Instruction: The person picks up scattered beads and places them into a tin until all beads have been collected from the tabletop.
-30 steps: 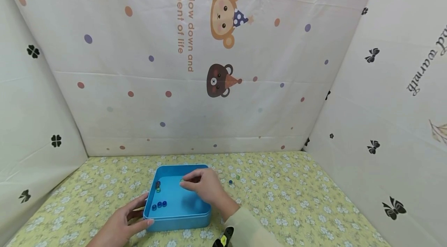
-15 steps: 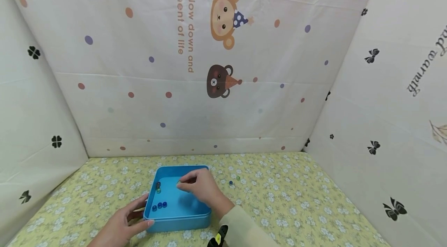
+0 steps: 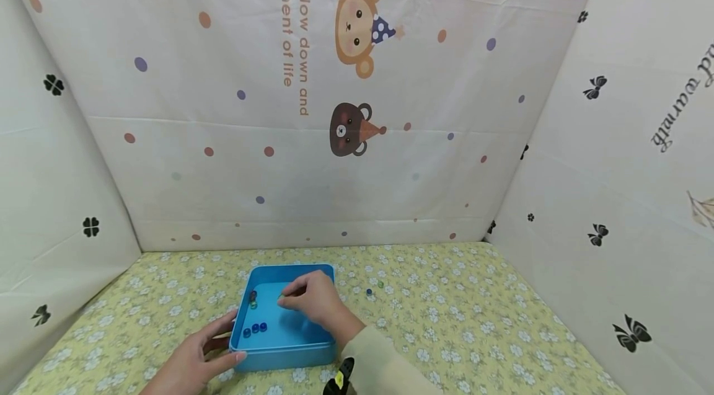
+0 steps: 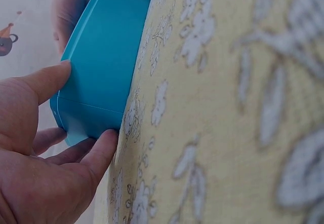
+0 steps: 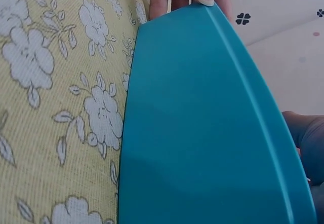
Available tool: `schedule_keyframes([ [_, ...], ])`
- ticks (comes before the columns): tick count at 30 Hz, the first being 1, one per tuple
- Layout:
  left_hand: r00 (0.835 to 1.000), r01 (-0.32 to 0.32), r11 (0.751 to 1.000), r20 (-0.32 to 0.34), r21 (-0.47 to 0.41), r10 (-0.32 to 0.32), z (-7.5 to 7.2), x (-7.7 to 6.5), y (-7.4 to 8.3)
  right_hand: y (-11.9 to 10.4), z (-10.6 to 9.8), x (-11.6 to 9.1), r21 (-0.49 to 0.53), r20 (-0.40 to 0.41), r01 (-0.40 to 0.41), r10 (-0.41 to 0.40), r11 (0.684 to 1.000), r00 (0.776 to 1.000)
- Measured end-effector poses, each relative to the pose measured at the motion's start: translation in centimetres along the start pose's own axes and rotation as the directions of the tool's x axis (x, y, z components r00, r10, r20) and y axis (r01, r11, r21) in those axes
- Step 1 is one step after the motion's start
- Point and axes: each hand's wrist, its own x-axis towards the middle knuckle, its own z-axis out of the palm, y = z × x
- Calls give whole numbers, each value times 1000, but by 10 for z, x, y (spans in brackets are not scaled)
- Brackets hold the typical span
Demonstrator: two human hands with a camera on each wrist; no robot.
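Note:
A blue square box (image 3: 284,358), uncovered on top, stands on the tabletop. My left hand (image 3: 192,355) grips its near left corner, thumb on the front rim and fingers along the left side; the left wrist view shows this hand (image 4: 55,148) close up. Over the box floor my right hand (image 3: 315,299) pinches a small marble, mostly hidden by the fingertips; a greenish bit showed there earlier. Three blue marbles (image 3: 255,328) lie at the near left inside. By the left wall sit a dark brownish marble (image 3: 253,295) and a green marble (image 3: 253,305).
On the flowered yellow cloth (image 3: 446,314), right of the box, lie a blue marble (image 3: 369,292) and a green marble (image 3: 381,284). White printed sheets (image 3: 223,103) rise as walls behind and at both sides.
My right hand has moved a little left over the box floor, still pinching the marble. The left hand, the box and the other marbles stay where they were.

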Motion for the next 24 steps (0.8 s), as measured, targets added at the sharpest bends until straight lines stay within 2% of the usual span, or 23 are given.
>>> schedule_keyframes([
  [16, 1000, 6, 1000, 1, 4, -6, -1, 1, 1, 3, 10, 9, -142, -14, -55, 54, 988, 998],
  [24, 1000, 13, 1000, 2, 9, -13, -2, 3, 0, 6, 15, 11, -171, -5, -74, 75, 982, 997],
])
